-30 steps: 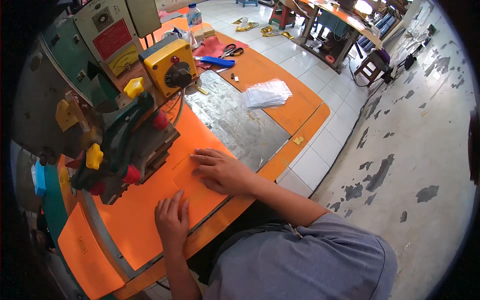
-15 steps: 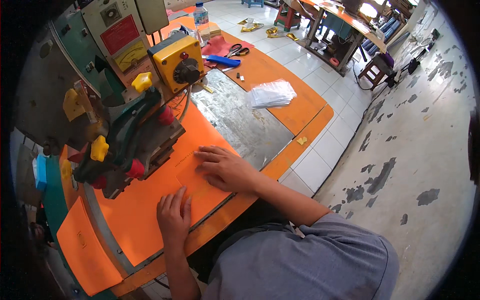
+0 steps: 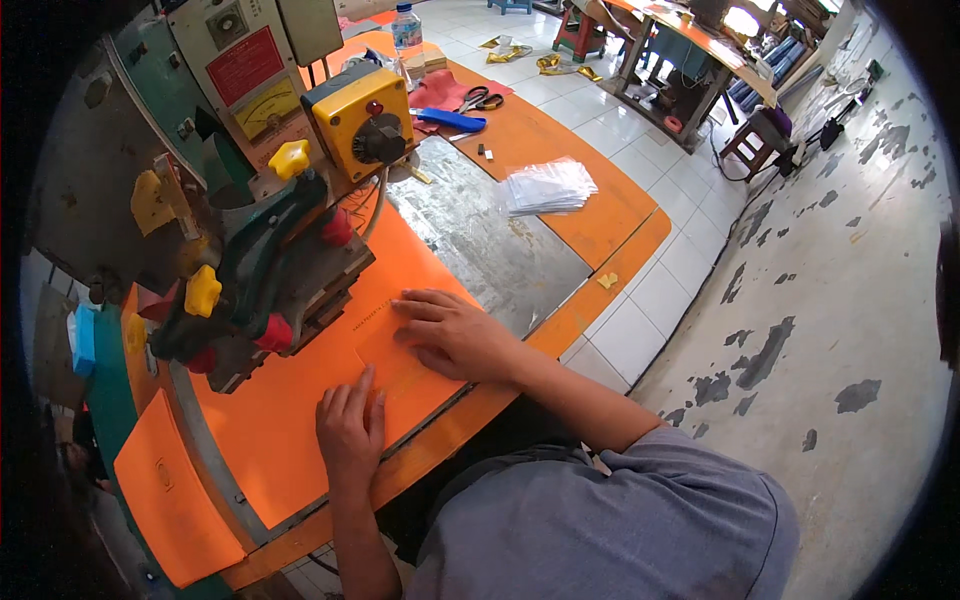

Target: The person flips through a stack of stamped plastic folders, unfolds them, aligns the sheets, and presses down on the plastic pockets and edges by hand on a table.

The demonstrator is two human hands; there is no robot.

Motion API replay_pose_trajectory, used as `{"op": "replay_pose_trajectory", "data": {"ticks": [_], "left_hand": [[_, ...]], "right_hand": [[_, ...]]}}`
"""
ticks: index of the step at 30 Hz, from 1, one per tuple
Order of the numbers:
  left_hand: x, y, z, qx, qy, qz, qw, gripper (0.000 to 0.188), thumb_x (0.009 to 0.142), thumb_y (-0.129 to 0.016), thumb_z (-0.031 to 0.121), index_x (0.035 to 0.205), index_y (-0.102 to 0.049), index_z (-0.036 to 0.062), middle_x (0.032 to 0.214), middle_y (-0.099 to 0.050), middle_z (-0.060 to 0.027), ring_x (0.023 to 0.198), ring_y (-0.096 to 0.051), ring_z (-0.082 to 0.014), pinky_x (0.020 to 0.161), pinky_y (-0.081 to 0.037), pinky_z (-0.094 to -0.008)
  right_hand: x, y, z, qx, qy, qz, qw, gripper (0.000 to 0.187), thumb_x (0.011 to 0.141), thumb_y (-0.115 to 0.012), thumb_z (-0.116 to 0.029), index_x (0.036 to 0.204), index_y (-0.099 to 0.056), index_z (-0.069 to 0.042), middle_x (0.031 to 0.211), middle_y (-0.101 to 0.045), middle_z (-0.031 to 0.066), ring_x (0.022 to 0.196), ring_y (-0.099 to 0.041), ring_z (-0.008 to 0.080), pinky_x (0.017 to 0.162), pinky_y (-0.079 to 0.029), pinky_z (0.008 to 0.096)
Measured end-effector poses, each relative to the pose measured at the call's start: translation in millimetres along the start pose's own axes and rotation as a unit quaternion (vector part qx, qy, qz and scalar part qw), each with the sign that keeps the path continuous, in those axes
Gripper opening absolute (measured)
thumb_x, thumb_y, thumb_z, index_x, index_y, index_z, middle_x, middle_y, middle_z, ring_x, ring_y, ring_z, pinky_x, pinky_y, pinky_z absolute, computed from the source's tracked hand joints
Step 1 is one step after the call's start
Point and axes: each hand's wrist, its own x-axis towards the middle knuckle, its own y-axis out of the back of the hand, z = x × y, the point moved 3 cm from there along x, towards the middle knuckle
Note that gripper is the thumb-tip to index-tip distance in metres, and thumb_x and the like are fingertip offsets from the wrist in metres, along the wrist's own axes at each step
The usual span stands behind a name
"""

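Note:
A bright orange sheet (image 3: 290,450) lies flat on the metal bed of a press. My right hand (image 3: 445,335) rests on it palm down, fingers stretched toward a short row of small dark marks (image 3: 372,316). My left hand (image 3: 350,425) lies near the sheet's front edge, fingers extended on the surface. Between the hands a faint straight line and corner show on the orange; I cannot tell whether this is a separate piece. Just beyond my hands hangs the press head (image 3: 290,325), with yellow star knobs (image 3: 203,291) and red knobs, over the sheet's far part.
Another orange piece with a stamped emblem (image 3: 165,475) lies at the left. A yellow control box (image 3: 357,120) stands behind the press head. To the right are a bare metal plate (image 3: 490,240), clear plastic sleeves (image 3: 550,187), a blue cutter (image 3: 450,120), scissors (image 3: 482,99) and a bottle (image 3: 407,35).
The whole view has shifted very slightly. My hands stay in practically the same places on the orange sheet.

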Motion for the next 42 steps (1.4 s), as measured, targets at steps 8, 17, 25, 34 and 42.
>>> {"op": "replay_pose_trajectory", "data": {"ticks": [8,17,25,34,42], "left_hand": [[7.8,7.3,14.8,-0.059,0.05,0.022,0.997,0.047,0.102,-0.065,0.025,0.144,-0.057,0.0058,0.103,-0.067,-0.0142,0.095,-0.063,-0.0346,0.087,-0.049,-0.0474],[6.1,7.6,13.2,-0.098,0.123,0.004,0.987,0.024,0.098,-0.07,0.02,0.114,-0.06,0.005,0.091,-0.063,-0.013,0.086,-0.062,-0.0336,0.082,-0.048,-0.0471],[8.9,6.5,12.6,-0.045,0.014,0.059,0.997,0.024,0.096,-0.072,0.016,0.114,-0.06,0.0043,0.08,-0.055,-0.01,0.075,-0.056,-0.0291,0.076,-0.046,-0.0439],[0.7,5.4,3.0,-0.021,0.033,0.021,0.999,0.038,0.098,-0.07,0.024,0.131,-0.062,0.0057,0.104,-0.07,-0.0154,0.098,-0.065,-0.037,0.09,-0.05,-0.0477],[6.3,8.8,8.4,-0.069,0.055,0.057,0.994,0.034,0.099,-0.071,0.025,0.127,-0.068,0.0056,0.099,-0.068,-0.0133,0.095,-0.064,-0.0318,0.088,-0.051,-0.0455]], "right_hand": [[-1.2,1.5,1.7,-0.02,0.01,-0.006,1.0,0.027,0.092,-0.068,-0.017,0.117,-0.068,-0.007,0.147,-0.058,0.0193,0.144,-0.046,0.04,0.121,-0.037,0.0499],[-0.4,0.8,2.6,-0.014,0.0,-0.016,1.0,0.03,0.091,-0.068,-0.014,0.121,-0.068,-0.008,0.151,-0.055,0.0175,0.146,-0.044,0.0385,0.121,-0.037,0.0492],[0.0,5.2,-1.3,-0.008,0.0,0.006,1.0,0.025,0.091,-0.069,-0.015,0.115,-0.068,-0.007,0.146,-0.058,0.0182,0.143,-0.047,0.039,0.119,-0.039,0.0495],[1.4,2.9,-4.0,-0.013,0.004,-0.011,1.0,0.032,0.091,-0.071,-0.019,0.12,-0.068,-0.006,0.148,-0.058,0.0185,0.144,-0.047,0.0389,0.12,-0.039,0.0496],[6.4,14.6,-20.0,-0.013,0.003,-0.057,0.998,0.04,0.095,-0.069,-0.032,0.127,-0.069,-0.007,0.157,-0.05,0.0183,0.154,-0.036,0.037,0.125,-0.031,0.0521]]}}
